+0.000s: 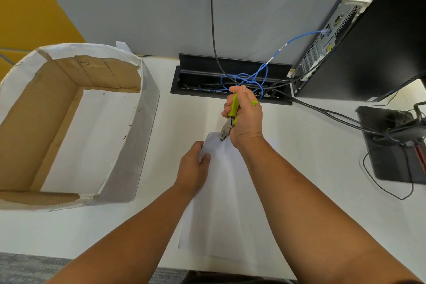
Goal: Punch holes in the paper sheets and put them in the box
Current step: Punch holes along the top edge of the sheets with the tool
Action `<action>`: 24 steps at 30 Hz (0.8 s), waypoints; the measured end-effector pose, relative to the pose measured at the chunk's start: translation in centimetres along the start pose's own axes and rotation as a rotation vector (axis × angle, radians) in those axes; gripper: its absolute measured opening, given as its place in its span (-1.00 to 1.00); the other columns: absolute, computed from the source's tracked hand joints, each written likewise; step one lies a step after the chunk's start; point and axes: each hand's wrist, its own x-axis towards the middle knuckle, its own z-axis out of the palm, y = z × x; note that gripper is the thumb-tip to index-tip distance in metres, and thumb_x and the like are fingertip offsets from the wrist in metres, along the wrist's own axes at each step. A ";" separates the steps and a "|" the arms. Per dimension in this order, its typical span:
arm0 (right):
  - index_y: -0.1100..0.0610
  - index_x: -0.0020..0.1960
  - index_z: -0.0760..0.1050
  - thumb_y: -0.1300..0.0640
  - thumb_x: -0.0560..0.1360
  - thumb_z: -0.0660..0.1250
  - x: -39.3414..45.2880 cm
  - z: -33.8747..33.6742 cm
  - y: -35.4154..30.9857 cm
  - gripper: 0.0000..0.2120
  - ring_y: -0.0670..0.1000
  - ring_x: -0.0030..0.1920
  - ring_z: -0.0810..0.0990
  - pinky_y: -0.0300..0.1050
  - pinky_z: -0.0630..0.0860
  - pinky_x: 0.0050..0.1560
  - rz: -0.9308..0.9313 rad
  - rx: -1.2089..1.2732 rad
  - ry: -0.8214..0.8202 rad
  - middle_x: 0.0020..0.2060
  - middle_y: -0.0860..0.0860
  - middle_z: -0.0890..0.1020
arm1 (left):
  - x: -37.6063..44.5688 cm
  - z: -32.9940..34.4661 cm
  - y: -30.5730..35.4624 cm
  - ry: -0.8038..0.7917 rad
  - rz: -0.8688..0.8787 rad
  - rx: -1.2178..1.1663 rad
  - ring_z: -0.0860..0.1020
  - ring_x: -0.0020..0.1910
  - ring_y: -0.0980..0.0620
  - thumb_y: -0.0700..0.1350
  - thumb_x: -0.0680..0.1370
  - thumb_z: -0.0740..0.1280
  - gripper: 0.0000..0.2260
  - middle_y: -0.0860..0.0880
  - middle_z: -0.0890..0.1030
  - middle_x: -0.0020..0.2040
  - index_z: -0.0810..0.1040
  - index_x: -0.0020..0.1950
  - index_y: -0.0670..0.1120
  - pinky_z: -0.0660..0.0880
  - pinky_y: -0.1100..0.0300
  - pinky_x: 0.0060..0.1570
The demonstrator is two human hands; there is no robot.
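Note:
A white paper sheet (221, 203) is held above the white table, in front of me. My left hand (192, 170) pinches its upper left edge. My right hand (245, 117) is shut on a hole punch plier (232, 110) with lime green handles. The plier's metal jaws sit on the sheet's top edge. A cardboard box (129, 145) with white paper on its outside stands open at the left. White paper lies on the box's floor.
A black cable tray (198, 76) with tangled blue and black cables sits in the table behind my hands. A black computer tower (368, 41) stands at the back right. A black device (391, 159) with cords lies at the right edge. A grey partition rises behind.

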 end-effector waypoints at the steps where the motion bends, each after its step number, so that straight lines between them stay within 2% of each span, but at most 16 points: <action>1: 0.15 -0.06 0.55 0.09 0.65 0.17 0.0 0.0 0.0 -0.77 0.00 -0.36 0.44 -0.15 0.46 -0.35 0.001 -0.001 -0.001 -0.35 0.06 0.50 | 0.0 0.0 -0.1 0.000 0.001 -0.001 0.55 -0.01 0.00 -0.06 0.64 0.19 -0.84 0.04 0.55 0.05 0.43 0.20 -0.03 0.44 0.21 0.00; 8: 0.14 -0.17 0.45 0.07 0.63 0.19 0.1 0.3 0.0 -0.76 0.00 -0.40 0.38 -0.15 0.34 -0.40 -0.019 -0.013 -0.004 -0.36 0.08 0.46 | 0.2 0.1 -0.2 0.004 -0.016 -0.015 0.55 -0.01 -0.02 -0.10 0.63 0.20 -0.87 0.06 0.57 0.01 0.44 0.17 0.00 0.49 0.16 -0.01; 14: 0.11 -0.25 0.38 0.06 0.63 0.20 0.0 0.4 0.0 -0.71 -0.01 -0.45 0.33 -0.17 0.29 -0.45 -0.013 -0.009 0.039 -0.42 0.05 0.42 | 0.1 0.0 0.0 -0.010 -0.024 -0.015 0.54 0.00 0.00 -0.08 0.64 0.19 -0.89 0.08 0.55 0.04 0.41 0.15 0.05 0.43 0.20 0.00; 20: 0.12 -0.23 0.39 0.07 0.63 0.22 -0.1 0.4 -0.2 -0.73 -0.02 -0.45 0.33 -0.18 0.28 -0.46 -0.001 -0.040 0.006 -0.41 0.05 0.43 | 0.1 0.0 0.3 -0.015 -0.037 0.007 0.53 0.01 -0.01 -0.08 0.64 0.18 -0.85 0.07 0.54 0.05 0.42 0.21 0.00 0.41 0.20 0.01; 24: 0.12 -0.20 0.44 0.08 0.62 0.22 -0.2 0.2 -0.4 -0.76 -0.01 -0.42 0.37 -0.17 0.35 -0.44 0.003 -0.080 -0.005 -0.39 0.05 0.47 | 0.2 0.0 0.2 -0.017 -0.027 0.049 0.54 0.01 -0.01 -0.06 0.64 0.19 -0.83 0.07 0.53 0.04 0.42 0.21 -0.01 0.44 0.19 0.02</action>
